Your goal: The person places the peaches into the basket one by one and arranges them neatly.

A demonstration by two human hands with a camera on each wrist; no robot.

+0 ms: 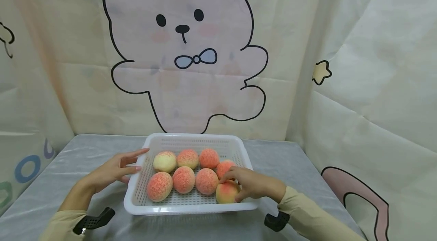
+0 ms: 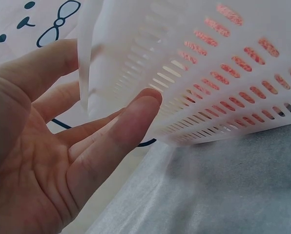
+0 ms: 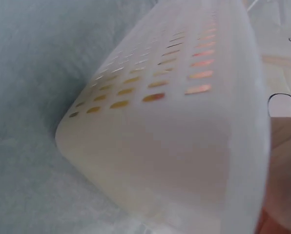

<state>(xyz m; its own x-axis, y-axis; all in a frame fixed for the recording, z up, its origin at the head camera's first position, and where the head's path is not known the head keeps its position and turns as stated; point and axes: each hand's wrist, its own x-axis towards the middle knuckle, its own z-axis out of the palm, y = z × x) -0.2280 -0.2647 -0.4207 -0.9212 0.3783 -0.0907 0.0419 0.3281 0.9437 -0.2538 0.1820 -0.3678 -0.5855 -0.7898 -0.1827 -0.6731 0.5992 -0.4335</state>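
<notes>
**Hands at a basket of peaches**

A person's right hand (image 1: 250,184) curls over the peach (image 1: 226,192) in the front right corner of a white slotted basket (image 1: 150,207), fingers and thumb wrapped round the fruit — it rests on the basket floor, touching the rim side nearest the sleeve. The left hand (image 1: 114,169) lies released at the basket's left wall, fingers straight; the left wrist view shows the fingertips (image 2: 144,105) right against the slotted plastic, holding nothing. Seven more peaches (image 1: 183,179) sit in two rows inside the basket, packed side by side, the palest one (image 1: 165,161) at the back left. The basket stands on a table covered in a grey cloth (image 1: 300,165) — behind it hangs a curtain printed with a cartoon bear (image 1: 184,44) wearing a bow tie. The right wrist view shows only the basket's outer corner, close and blurred, with red and orange glowing through its slots.
</notes>
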